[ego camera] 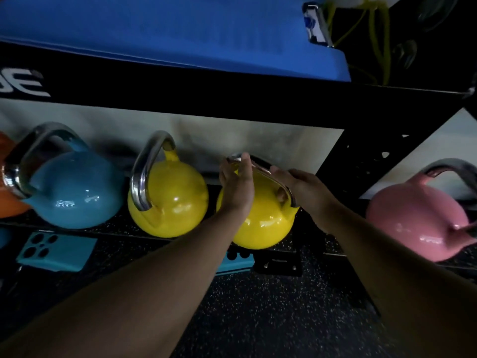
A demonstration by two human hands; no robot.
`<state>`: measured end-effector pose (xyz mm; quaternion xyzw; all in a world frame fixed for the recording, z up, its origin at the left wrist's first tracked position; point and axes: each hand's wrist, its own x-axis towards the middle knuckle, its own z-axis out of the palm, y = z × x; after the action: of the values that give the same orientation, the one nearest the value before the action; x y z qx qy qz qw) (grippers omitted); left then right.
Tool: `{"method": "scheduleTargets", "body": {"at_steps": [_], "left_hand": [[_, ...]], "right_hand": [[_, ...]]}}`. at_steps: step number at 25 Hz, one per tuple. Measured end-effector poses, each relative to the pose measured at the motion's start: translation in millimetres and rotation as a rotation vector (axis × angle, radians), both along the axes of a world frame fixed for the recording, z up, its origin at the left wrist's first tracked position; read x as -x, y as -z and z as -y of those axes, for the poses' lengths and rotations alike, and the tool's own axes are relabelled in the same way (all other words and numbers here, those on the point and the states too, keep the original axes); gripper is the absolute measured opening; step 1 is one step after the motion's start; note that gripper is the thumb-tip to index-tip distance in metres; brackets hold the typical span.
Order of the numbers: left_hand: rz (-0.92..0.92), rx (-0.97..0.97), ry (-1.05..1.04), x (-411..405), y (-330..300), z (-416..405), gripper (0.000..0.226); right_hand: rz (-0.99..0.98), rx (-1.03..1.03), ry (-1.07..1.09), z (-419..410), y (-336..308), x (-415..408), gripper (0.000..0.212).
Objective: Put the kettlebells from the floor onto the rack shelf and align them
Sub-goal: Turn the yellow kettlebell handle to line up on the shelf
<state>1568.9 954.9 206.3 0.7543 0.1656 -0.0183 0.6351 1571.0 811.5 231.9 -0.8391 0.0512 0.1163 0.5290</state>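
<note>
The rack [335, 109] is big and black, with a blue mat [154, 29] on top. On its low shelf [108, 229] sit a blue bell [74, 189], a yellow bell [170, 200] and, off to the right, a pink bell [413, 218]. The second yellow bell [263, 218] is our job now. It sits near the front edge of the shelf, and we think part of it hangs over.

We hold its shiny handle [268, 174] with both hands. Our left hand [236, 187] has its fingers [244, 161] curled on the far end. Our right hand [304, 187] lies over the near end, fingers closed on it.

If we let go too soon, the bell could tip and roll off onto the floor [258, 319]. If we push it left too fast, it could bang the other yellow bell, which is close. Our fingers could get pinched between them.
</note>
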Motion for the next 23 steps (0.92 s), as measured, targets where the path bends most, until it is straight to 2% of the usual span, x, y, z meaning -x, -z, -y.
{"method": "scheduleTargets", "body": {"at_steps": [2, 4, 7, 9, 12, 15, 20, 23], "left_hand": [[-0.020, 0.085, -0.045, -11, -1, 5, 0.072], [-0.020, 0.013, 0.041, -25, -2, -5, 0.067], [0.002, -0.086, 0.239, -37, 2, -14, 0.062], [0.048, -0.077, 0.232, -32, 5, -6, 0.061], [0.086, 0.005, 0.147, -28, 12, 8, 0.059], [0.097, 0.001, 0.176, -45, 14, 3, 0.056], [0.032, -0.022, 0.322, -65, 18, -18, 0.057], [0.070, -0.024, 0.330, -68, 21, -19, 0.056]], "right_hand": [[0.015, -0.128, 0.075, -6, 1, 5, 0.037], [0.068, -0.161, 0.146, -22, 11, 21, 0.032], [0.049, -0.306, 0.185, -32, 26, 42, 0.028], [0.027, -0.365, 0.167, -27, 21, 38, 0.026], [0.089, -0.372, 0.153, -28, 15, 27, 0.029], [0.159, -0.410, 0.208, -48, 20, 25, 0.030], [0.058, -0.541, 0.309, -81, 30, 23, 0.043], [0.058, -0.563, 0.351, -84, 31, 22, 0.045]]}}
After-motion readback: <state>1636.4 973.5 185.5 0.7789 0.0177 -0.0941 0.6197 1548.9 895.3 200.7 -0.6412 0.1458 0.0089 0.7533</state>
